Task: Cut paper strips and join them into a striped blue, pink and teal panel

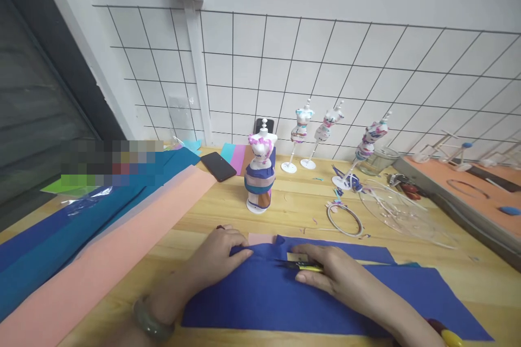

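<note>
Head cam: L hand [223,254] pinching blue fabric [260,301], R hand [331,271] gripping blk/yellow cutting tool [302,266] at fabric's cut edge.

Free table [179,236] betw. L hand [222,252] & pink fabric [118,249], dress form [260,176] blocks fwd., ring [328,218] R-fwd.

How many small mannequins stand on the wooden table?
4: the nearest mannequin, at centre; a second and third behind it, rightward; a fourth farther right, by the glass jar. None seems hidden.
</note>
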{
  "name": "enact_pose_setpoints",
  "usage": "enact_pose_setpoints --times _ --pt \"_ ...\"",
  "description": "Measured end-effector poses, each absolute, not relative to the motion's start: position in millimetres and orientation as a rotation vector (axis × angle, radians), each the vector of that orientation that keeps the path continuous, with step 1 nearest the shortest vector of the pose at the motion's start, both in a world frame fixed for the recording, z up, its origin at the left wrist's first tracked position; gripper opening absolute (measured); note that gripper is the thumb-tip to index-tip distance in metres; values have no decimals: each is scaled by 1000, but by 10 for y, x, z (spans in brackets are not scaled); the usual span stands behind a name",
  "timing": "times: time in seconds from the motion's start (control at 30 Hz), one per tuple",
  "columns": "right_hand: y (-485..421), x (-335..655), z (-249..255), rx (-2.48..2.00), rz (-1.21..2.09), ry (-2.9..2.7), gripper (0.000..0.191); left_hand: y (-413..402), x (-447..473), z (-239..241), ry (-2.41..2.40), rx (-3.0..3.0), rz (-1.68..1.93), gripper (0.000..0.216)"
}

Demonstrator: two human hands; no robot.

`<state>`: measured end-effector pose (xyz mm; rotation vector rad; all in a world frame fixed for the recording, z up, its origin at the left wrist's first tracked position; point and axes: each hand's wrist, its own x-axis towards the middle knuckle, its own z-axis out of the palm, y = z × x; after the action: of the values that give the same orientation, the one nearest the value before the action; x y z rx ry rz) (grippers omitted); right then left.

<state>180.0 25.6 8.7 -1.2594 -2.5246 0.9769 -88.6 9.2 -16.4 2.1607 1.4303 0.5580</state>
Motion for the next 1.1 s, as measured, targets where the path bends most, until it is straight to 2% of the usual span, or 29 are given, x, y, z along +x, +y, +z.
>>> enact_pose_setpoints --times 0.1,0.5,0.57,0.87,1.1 --pt "220 1804 108 -1336 937 -2531 27 104 -883 -173 1432 2151 564 16" --pt "180 1625 -51 -1276 670 -2558 21 96 -882 -142 1427 2056 572 12" --pt "184 1588 -74 -1242 656 -2562 21 92 -883 -151 1424 2039 575 10" --pt "206 1479 -149 -1218 589 -2606 25 52 -919 -182 1431 1991 576 28" --pt "218 1478 -201 -1168 529 -2661 30 66 -940 -152 1377 2026 611 21"
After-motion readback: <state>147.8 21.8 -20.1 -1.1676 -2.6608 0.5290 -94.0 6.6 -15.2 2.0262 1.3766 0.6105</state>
